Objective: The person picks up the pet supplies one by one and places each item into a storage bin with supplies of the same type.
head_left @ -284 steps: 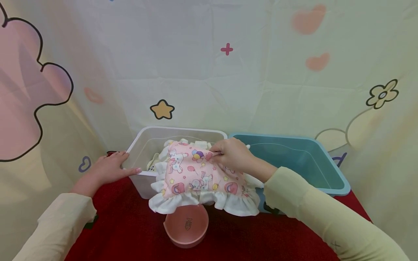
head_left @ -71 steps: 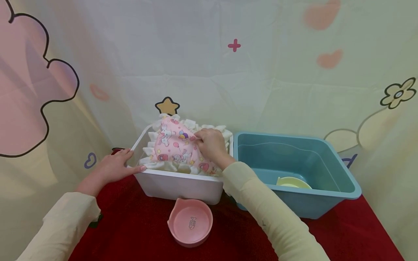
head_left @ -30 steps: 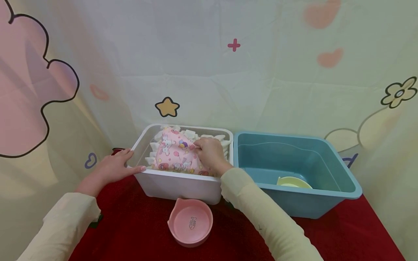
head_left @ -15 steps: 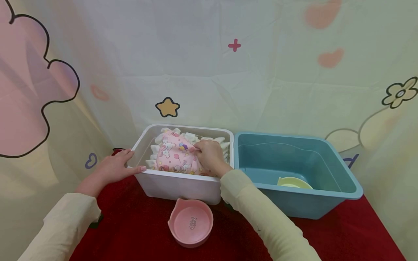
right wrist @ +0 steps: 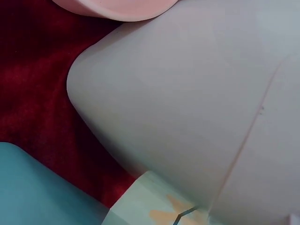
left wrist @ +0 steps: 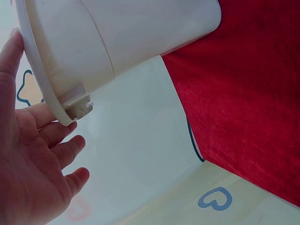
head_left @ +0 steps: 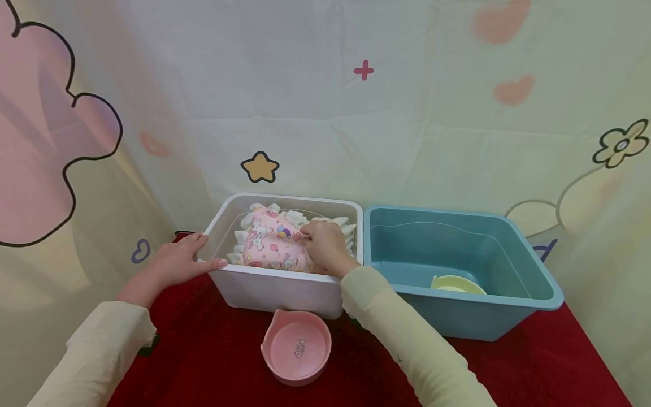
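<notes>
A pink ruffled pillow (head_left: 274,242) printed with rabbits and balloons lies slanted inside the white bin (head_left: 285,287), below most of its rim. My right hand (head_left: 325,243) reaches over the bin's front edge and pinches the pillow near its middle, gathering the fabric. At the bin's front left corner my left hand (head_left: 175,262) holds the rim, thumb on the front edge and fingers along the side. The left wrist view shows that hand's bent fingertips (left wrist: 77,140) by the handle on the outside. White fabric beyond the pillow is partly covered. The right wrist view misses my right hand.
A teal bin (head_left: 458,314) stands close on the right, with a pale yellow-green bowl (head_left: 458,284) in it. In front of the white bin sits a pink cat-eared bowl (head_left: 296,347) with a fishbone print. Red cloth (head_left: 203,362) covers the table; a printed curtain (head_left: 305,102) hangs behind.
Earlier, the pillow hung over the white bin's front edge; my right hand has brought it back and lowered it inside. Lately it has sunk a little deeper. My left hand stays on the rim.
</notes>
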Demonstrator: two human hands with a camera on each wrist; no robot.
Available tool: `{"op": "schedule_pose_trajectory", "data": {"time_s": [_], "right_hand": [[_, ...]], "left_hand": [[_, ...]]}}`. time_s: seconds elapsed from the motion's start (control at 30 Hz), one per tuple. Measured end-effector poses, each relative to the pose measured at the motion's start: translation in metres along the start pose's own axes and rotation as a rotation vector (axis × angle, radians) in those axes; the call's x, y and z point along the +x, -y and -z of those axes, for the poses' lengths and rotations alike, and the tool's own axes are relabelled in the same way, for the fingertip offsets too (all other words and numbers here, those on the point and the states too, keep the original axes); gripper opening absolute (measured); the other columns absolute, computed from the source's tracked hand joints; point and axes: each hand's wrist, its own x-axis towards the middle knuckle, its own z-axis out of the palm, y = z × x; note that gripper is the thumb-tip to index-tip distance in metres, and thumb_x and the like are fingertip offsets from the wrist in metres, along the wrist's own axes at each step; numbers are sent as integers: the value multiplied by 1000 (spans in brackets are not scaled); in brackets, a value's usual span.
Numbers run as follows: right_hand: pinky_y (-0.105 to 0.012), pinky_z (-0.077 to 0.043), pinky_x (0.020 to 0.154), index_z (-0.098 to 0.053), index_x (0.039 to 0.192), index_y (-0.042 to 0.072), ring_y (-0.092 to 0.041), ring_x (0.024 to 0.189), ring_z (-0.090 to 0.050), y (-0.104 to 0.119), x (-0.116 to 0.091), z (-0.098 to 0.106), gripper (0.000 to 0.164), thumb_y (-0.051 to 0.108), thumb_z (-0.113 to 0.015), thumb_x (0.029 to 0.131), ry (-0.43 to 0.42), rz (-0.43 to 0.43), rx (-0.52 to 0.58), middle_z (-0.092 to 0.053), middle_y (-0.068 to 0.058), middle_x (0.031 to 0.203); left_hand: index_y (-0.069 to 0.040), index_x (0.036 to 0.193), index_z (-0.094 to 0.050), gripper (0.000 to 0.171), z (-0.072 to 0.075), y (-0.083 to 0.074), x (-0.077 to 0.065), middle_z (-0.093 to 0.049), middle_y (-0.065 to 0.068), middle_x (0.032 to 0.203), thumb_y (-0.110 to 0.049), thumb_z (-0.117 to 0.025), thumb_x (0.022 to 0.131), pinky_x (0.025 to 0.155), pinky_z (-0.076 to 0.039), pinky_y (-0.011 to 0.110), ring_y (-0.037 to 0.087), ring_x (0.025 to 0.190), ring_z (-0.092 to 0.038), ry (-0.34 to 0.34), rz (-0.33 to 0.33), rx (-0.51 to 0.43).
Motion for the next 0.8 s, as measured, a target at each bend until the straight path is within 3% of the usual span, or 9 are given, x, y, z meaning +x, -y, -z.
{"op": "schedule_pose_trajectory", "data": {"time_s": [0.33,0.53,0.8], "right_hand": [[-31,-42,71,-72,92,18,-15,72,-57,1,0,-1,16,17,-58,83,63,-22,-27,-68,1,81],[-32,-42,77,-71,95,20,-15,78,-57,2,0,-1,19,15,-56,84,148,-66,-33,-68,3,92],[-33,-43,77,-70,97,20,-14,79,-58,1,1,-2,19,17,-56,84,188,-68,-60,-68,3,95]], "left_hand": [[5,135,-29,91,-2,2,2,-29,30,137,-65,-44,78,93,-27,63,48,119,-33,-19,-27,33],[4,135,-30,91,-1,1,1,-29,29,137,-65,-45,78,92,-29,63,48,118,-34,-19,-21,24],[4,135,-30,91,-1,1,1,-28,29,137,-66,-45,77,92,-30,62,48,119,-33,-20,-19,24]]}}
